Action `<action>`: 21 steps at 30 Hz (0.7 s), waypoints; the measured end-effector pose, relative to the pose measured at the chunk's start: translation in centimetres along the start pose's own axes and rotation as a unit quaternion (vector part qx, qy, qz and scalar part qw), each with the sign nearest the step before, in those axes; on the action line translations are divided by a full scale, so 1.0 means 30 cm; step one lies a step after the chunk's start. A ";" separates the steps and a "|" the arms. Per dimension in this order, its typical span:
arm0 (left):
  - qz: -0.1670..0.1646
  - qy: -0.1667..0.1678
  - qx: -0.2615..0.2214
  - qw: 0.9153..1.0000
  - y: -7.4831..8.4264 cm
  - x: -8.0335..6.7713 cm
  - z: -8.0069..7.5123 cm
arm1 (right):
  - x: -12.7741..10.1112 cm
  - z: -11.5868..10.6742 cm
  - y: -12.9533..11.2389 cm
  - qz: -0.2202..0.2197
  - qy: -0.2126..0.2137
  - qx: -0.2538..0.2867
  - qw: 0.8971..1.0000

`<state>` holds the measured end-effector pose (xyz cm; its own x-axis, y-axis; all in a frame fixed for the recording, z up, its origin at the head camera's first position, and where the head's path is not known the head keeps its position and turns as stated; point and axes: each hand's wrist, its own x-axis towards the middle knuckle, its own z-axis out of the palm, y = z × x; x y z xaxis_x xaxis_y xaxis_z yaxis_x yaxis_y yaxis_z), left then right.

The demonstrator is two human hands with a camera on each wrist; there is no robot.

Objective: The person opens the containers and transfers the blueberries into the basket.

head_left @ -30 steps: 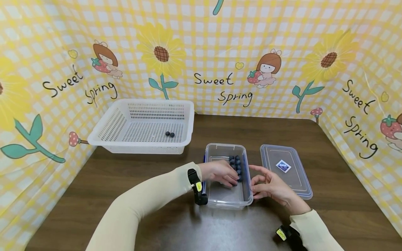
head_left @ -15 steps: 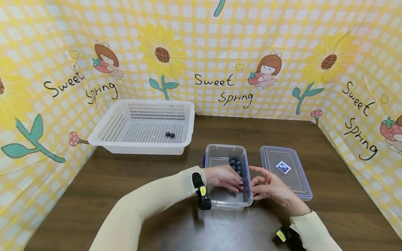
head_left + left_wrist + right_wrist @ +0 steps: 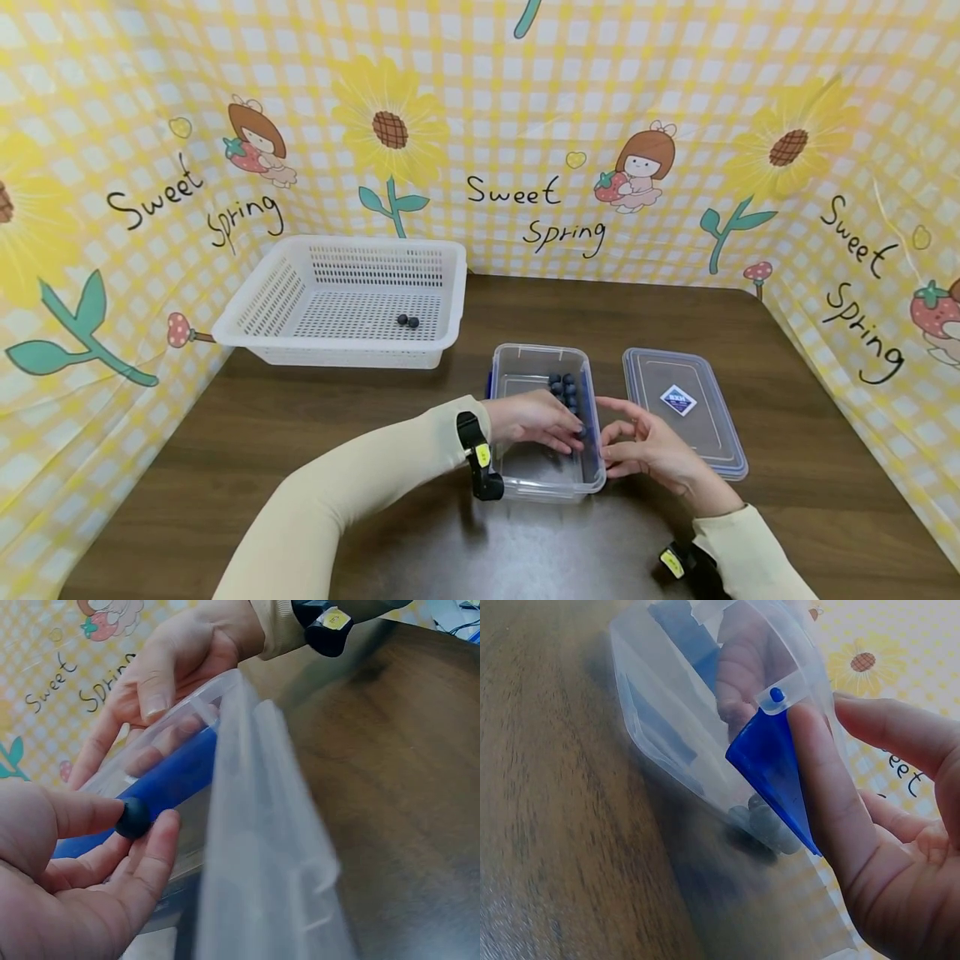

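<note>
Inside the clear container, left hand pinching one blueberry between thumb and fingertips, lifted from the row along the right wall. Right hand outside, straight fingers spread against that wall and its blue clasp, likely steadying it. Lid flat just beside; white basket with two berries well apart, back left.

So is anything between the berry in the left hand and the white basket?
Only the clear container's wall: the left hand pinches a blueberry inside it, and bare table lies before the basket.
</note>
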<state>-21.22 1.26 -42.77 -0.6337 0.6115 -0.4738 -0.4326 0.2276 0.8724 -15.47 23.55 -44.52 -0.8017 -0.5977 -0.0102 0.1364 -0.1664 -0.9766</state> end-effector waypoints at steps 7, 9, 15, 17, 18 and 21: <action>0.021 -0.004 0.006 1.000 0.041 -0.015 -0.031 | 0.000 0.003 -0.002 0.005 0.006 -0.013 1.000; 0.024 -0.005 0.009 1.000 0.049 -0.016 -0.036 | -0.001 0.003 -0.003 0.006 0.008 -0.015 1.000; 0.041 0.013 -0.001 0.999 0.085 -0.029 -0.055 | 0.000 0.003 -0.004 0.002 0.007 -0.015 1.000; 0.048 0.021 -0.007 0.999 0.104 -0.034 -0.068 | 0.001 0.004 -0.004 0.001 0.007 -0.014 1.000; 0.049 0.025 -0.011 0.998 0.114 -0.037 -0.075 | 0.001 0.004 -0.004 0.001 0.007 -0.014 1.000; 0.056 0.030 -0.014 0.998 0.142 -0.047 -0.100 | 0.000 0.005 -0.004 0.002 0.010 -0.015 1.000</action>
<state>-24.10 -0.89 -38.76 -0.7155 0.5858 -0.3807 -0.3742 0.1388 0.9169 -15.41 23.45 -44.39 -0.8123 -0.5830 -0.0183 0.1231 -0.1408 -0.9824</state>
